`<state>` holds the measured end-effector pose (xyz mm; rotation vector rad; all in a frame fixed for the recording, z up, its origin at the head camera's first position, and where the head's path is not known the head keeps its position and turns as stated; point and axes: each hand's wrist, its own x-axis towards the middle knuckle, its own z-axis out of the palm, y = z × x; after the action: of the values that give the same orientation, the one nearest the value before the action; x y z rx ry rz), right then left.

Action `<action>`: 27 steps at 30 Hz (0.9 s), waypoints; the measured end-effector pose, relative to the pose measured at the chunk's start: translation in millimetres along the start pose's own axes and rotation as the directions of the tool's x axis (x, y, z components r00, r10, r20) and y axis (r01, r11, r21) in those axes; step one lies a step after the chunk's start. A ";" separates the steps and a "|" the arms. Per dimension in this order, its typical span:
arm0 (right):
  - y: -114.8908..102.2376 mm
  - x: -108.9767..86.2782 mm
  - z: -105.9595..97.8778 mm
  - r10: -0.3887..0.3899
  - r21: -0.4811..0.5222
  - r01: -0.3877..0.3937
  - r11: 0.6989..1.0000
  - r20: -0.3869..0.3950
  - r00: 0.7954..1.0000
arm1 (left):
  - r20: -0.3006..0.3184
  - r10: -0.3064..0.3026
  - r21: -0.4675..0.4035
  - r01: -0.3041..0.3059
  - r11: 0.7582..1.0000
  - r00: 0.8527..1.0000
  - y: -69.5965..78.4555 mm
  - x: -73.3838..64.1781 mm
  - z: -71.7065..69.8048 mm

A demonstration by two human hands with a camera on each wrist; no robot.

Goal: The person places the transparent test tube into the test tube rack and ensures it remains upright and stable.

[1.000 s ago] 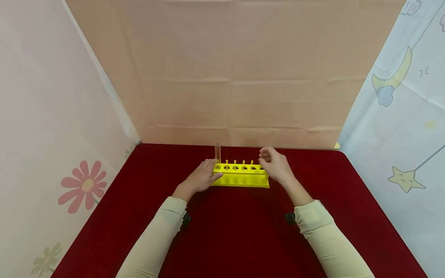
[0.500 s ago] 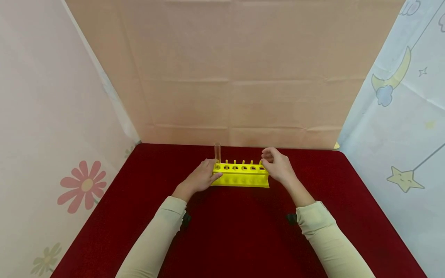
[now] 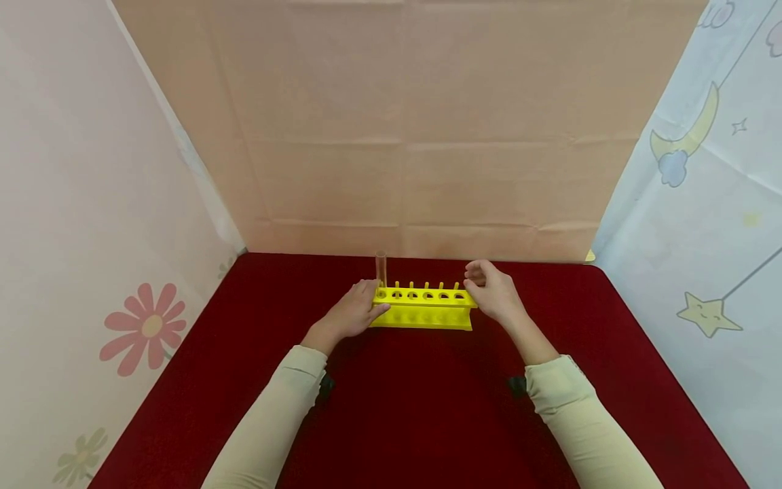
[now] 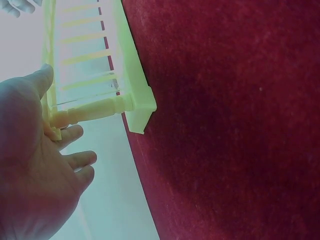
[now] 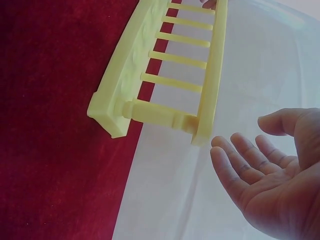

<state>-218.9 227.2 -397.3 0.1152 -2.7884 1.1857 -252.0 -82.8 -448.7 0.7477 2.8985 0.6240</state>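
A yellow test tube rack (image 3: 426, 317) stands upright on the red cloth, with a row of round holes along its top and pegs behind them. One clear glass test tube (image 3: 381, 266) rises from the leftmost hole. My left hand (image 3: 351, 311) grips the rack's left end; in the left wrist view the thumb (image 4: 44, 80) lies on one side of the top plate and fingers on the other. Beside the right end is my right hand (image 3: 495, 293), holding nothing. The right wrist view shows its loosely bent fingers (image 5: 240, 162) apart from the rack's end post (image 5: 155, 114).
The red cloth (image 3: 403, 407) covers the table around the rack. Behind it rises a creased tan backdrop (image 3: 403, 183). Patterned white sheets hang at both sides, the left one (image 3: 55, 224) with flowers, the right one (image 3: 733, 224) with a moon and stars.
My right hand has shifted slightly right, away from the rack's right end, uncovering its last hole and peg. The left hand and the rack hold still.
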 end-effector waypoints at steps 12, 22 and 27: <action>8.4 -1.4 -4.6 0.009 -0.022 -0.009 1.000 -0.011 1.000 | -0.014 0.000 -0.007 0.000 1.000 1.000 1.1 -1.6 0.8; 11.1 -4.3 -8.0 0.003 -0.036 -0.004 0.999 -0.020 1.000 | -0.007 -0.006 -0.001 0.006 1.000 1.000 0.2 -0.3 1.7; 12.5 -5.8 -10.1 0.005 -0.040 -0.006 0.999 -0.024 1.000 | -0.001 -0.018 -0.009 0.018 1.000 1.000 0.0 -0.2 1.5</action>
<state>-213.8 243.3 -400.0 0.0898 -2.7915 1.1248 -251.6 -82.3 -450.0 0.7195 2.8979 0.6357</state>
